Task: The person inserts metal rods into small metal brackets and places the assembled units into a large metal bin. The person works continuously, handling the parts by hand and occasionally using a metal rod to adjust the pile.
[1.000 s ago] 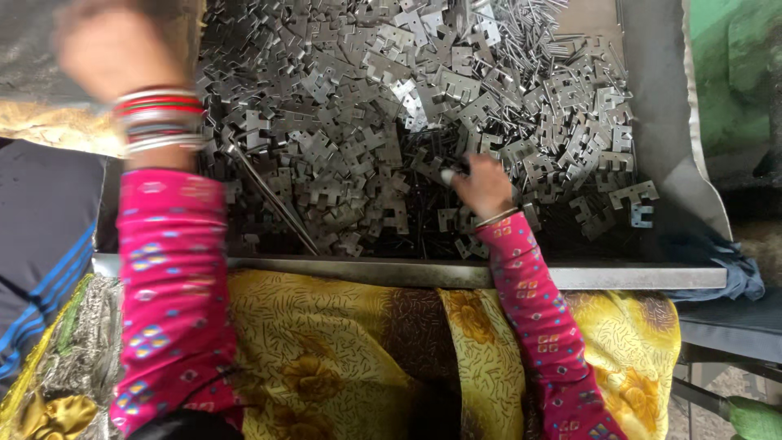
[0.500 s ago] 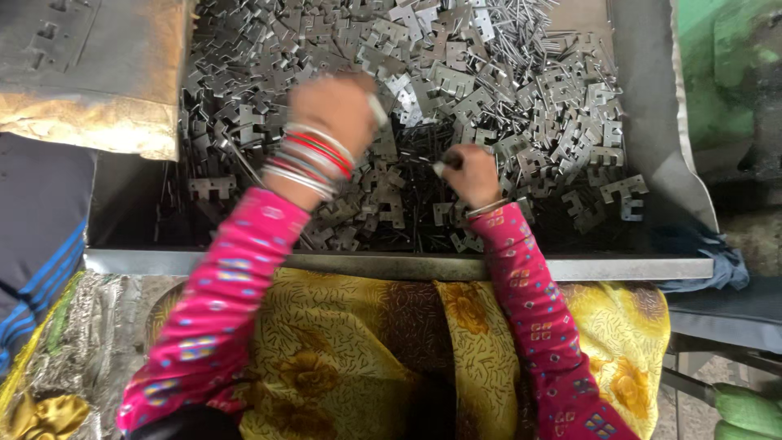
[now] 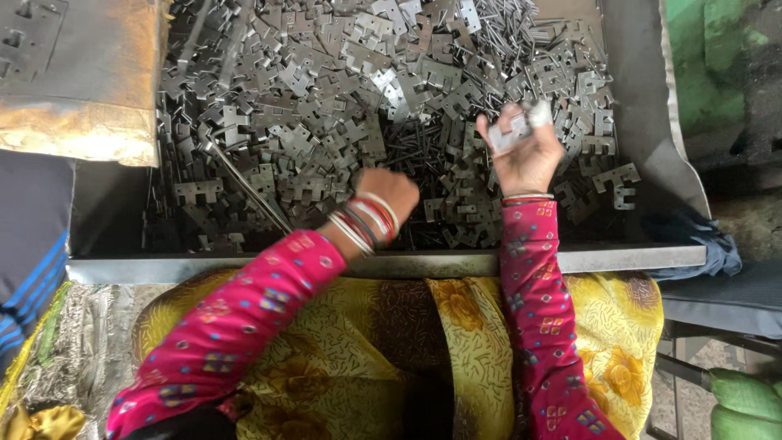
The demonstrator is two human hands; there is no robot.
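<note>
Across the upper half of the head view we see a wide grey metal tray [image 3: 643,122] heaped with small stamped metal plates [image 3: 326,90] – flat, notched, dull silver pieces lying every way over one another, with a drift of thin dark pins [image 3: 407,151] among them near the middle. Our right hand [image 3: 525,151] is lifted above the heap, palm turned up toward the camera, fingers curled around a small stack of these plates [image 3: 513,130]; it is blurred, so we cannot count the pieces, but the grip is a closed pinch on them. Our left hand [image 3: 389,194], bangles at the wrist, is down in the pile at the tray's near side with the fingers tucked under; whether it grips a piece we cannot tell. A long thin rod [image 3: 244,187] lies slantwise on the plates to the left of that hand, and a worn flat slab [image 3: 77,73] covers the tray's left corner

We judge each plate light and quite stiff – it will not bend in the fingers – but thin, smooth and likely sharp at the cut edges, and the notches make neighbours hook together. Flat faces between thumb and fingertip look the surest hold, taken from the loose top of the heap
</note>
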